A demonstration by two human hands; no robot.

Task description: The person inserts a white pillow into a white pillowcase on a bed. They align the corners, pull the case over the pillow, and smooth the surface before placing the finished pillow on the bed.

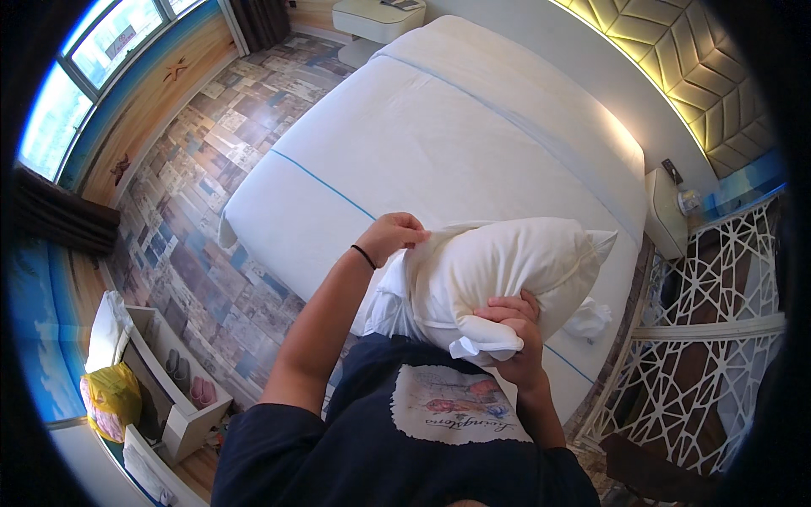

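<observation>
Head view: above the near edge of the bed (439, 152), the pillow (528, 253) stretches rightward from your left hand (394, 237), which pinches its fabric; your right hand (519, 329) grips nearer its middle.

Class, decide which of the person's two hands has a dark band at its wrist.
The left hand, pinching white fabric, has the thin black band; the right hand, on the pillow, shows none.
</observation>
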